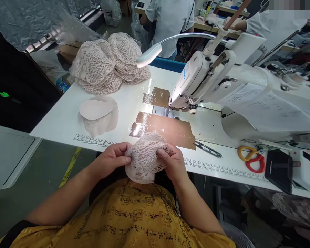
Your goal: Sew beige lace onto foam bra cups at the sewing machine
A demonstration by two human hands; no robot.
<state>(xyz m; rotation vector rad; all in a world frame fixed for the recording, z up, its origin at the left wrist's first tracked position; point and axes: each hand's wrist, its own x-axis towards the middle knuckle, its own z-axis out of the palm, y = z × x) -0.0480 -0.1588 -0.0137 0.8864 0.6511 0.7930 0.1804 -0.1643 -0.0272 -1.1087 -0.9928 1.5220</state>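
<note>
From my head view, my left hand point(113, 159) and right hand point(172, 159) both pinch a lace cup point(144, 155) at the table's point(62, 120) near edge. More cups (a stack point(108, 63)) sit toward the far left corner, the sewing machine point(222, 79) toward the right.

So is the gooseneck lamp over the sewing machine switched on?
Apparently on. The lamp head points down at the white table, and a bright glare falls on the brown tape patches beside the needle; the bulb face itself is hidden.
</note>
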